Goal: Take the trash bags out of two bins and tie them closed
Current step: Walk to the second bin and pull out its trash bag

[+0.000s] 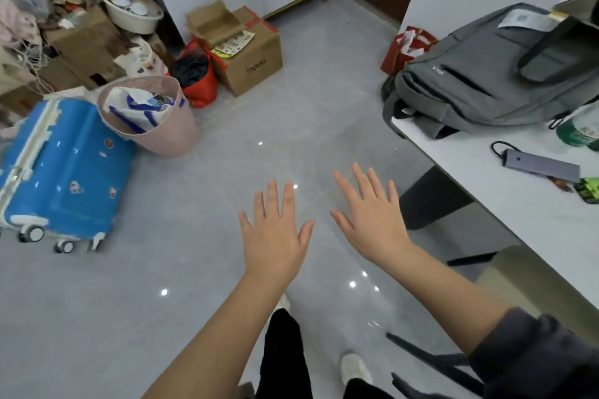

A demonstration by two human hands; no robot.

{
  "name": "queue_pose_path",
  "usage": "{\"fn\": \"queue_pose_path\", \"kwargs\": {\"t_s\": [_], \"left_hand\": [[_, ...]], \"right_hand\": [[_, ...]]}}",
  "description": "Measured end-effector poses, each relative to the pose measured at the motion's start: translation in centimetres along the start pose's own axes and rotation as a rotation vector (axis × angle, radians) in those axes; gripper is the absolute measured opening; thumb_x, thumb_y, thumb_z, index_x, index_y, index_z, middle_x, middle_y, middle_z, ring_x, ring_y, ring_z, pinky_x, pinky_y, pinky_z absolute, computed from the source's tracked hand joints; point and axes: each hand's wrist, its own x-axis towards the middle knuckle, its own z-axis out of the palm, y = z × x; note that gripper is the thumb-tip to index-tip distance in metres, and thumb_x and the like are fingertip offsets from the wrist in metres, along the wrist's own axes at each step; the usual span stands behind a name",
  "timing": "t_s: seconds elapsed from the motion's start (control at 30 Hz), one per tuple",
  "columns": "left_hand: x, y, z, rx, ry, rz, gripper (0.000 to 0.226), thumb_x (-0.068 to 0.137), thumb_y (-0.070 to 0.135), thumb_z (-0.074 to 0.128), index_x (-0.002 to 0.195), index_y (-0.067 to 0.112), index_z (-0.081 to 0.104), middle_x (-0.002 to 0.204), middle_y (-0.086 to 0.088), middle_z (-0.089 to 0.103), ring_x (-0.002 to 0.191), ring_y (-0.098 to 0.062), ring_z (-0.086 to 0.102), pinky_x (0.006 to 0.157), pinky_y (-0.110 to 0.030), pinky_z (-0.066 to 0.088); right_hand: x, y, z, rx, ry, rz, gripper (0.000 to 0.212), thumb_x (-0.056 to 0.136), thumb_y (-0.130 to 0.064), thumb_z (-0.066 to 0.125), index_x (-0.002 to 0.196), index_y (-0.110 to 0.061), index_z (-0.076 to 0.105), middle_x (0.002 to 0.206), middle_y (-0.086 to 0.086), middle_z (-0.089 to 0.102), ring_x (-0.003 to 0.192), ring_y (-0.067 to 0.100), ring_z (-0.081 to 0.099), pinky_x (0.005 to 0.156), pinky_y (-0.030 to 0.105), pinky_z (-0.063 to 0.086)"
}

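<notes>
Suitcase: a blue suitcase lay on the floor at nine o'clock.
Bin: a pink basket bin leaned tilted against the suitcase at ten o'clock, with a white and blue bag inside it.
Box: a cardboard box stood at eleven o'clock, a red bag touching it.
Left hand: flat, fingers spread, empty, over the grey floor.
Right hand: likewise spread and empty, just beside the left.
Table: a white table at three o'clock bore a grey backpack.
</notes>
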Motion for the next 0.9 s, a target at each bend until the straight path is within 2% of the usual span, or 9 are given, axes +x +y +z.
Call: {"fn": "queue_pose_path", "kwargs": {"t_s": [0.17, 0.33, 0.7, 0.9], "left_hand": [[-8.5, 6.5, 4.1, -0.05, -0.051, -0.078, 0.07, 0.095, 0.057, 0.027, 0.152, 0.023, 0.002, 0.16, -0.006, 0.005, 0.146, -0.029, 0.01, 0.111, -0.054, 0.023], [-16.5, 12.1, 6.2, -0.018, -0.111, -0.027, 0.07, 0.095, 0.059, 0.022, 0.151, 0.025, -0.003, 0.161, -0.004, 0.0, 0.147, -0.027, 0.006, 0.113, -0.052, 0.02], [-34.4, 19.7, 10.7, -0.003, -0.045, -0.008, 0.071, 0.095, 0.058, 0.023, 0.151, 0.025, -0.005, 0.161, -0.005, 0.0, 0.147, -0.027, 0.006, 0.115, -0.053, 0.016], [-45.2, 23.2, 10.7, 0.05, -0.009, -0.041, 0.069, 0.096, 0.057, 0.022, 0.151, 0.023, -0.001, 0.161, -0.006, 0.004, 0.146, -0.028, 0.01, 0.112, -0.052, 0.021]], "right_hand": [[-9.3, 5.4, 1.4, -0.028, -0.058, -0.06, 0.064, 0.096, -0.051, 0.036, 0.151, -0.029, 0.011, 0.16, 0.008, 0.01, 0.147, 0.031, 0.007, 0.115, 0.053, 0.008], [-17.8, 9.7, 1.8, -0.034, -0.05, -0.07, 0.065, 0.096, -0.051, 0.036, 0.151, -0.029, 0.009, 0.16, 0.008, 0.008, 0.147, 0.031, 0.004, 0.115, 0.053, 0.007], [-37.2, 14.5, 5.6, -0.062, 0.038, -0.116, 0.065, 0.094, -0.05, 0.041, 0.15, -0.027, 0.017, 0.158, 0.01, 0.016, 0.145, 0.034, 0.013, 0.114, 0.057, 0.015], [-48.4, 16.8, 5.1, -0.037, 0.029, -0.127, 0.064, 0.093, -0.05, 0.043, 0.149, -0.028, 0.02, 0.158, 0.009, 0.017, 0.145, 0.033, 0.014, 0.114, 0.055, 0.014]]}}
